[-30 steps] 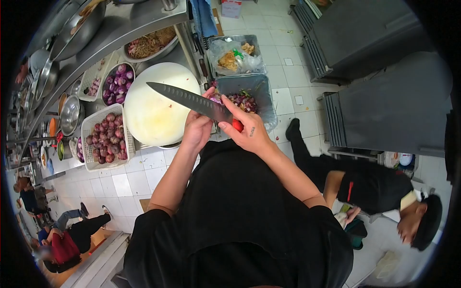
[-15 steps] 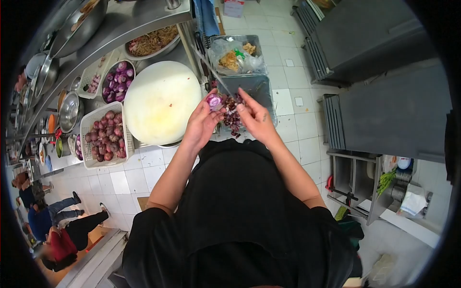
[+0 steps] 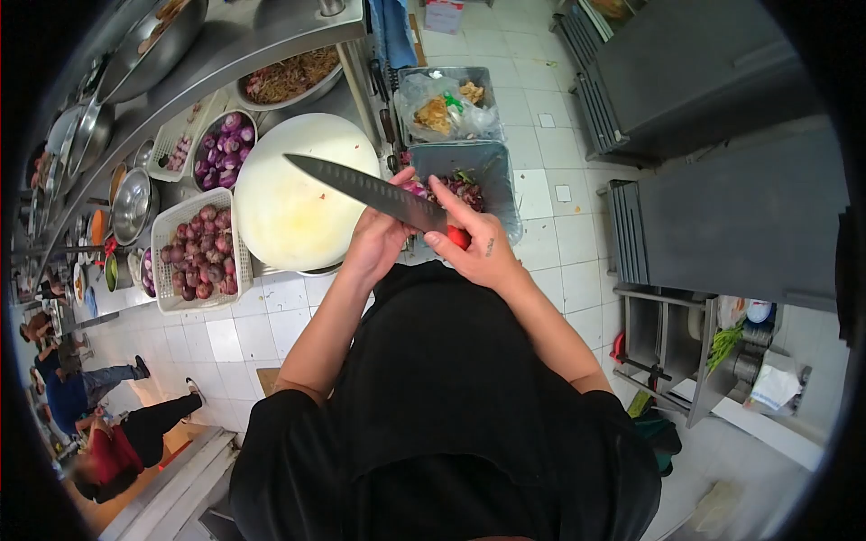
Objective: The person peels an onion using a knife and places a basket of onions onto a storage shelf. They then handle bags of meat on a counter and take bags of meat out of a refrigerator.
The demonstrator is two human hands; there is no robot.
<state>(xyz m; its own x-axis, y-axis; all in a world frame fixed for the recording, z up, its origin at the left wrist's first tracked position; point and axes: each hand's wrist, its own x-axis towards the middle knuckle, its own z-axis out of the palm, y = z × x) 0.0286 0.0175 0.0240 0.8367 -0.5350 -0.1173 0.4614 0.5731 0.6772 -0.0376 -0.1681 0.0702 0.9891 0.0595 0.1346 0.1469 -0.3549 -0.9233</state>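
Note:
My right hand [image 3: 474, 243] is closed on a large kitchen knife [image 3: 365, 191] with a red handle. Its dark, dimpled blade lies flat across my left hand [image 3: 379, 242], tip toward the upper left over the round white cutting board [image 3: 302, 162]. Behind the blade, my left hand holds a purple onion [image 3: 417, 187], mostly hidden. Both hands are over the near side of a grey bin [image 3: 502, 185] with onion skins [image 3: 466, 189] in it. My right index finger reaches forward beside the onion; whether it touches is unclear.
A white basket of unpeeled onions [image 3: 200, 252] and a bowl of peeled onions [image 3: 225, 149] stand left of the board. Behind the bin is another bin with a plastic bag [image 3: 446, 108]. Steel cabinets [image 3: 731, 198] line the right. Two people [image 3: 108, 451] are at the far left.
The knife has swung from pointing away over the bin to lying across my left hand, blade broadside and tip leftward. The onion is now largely covered by it.

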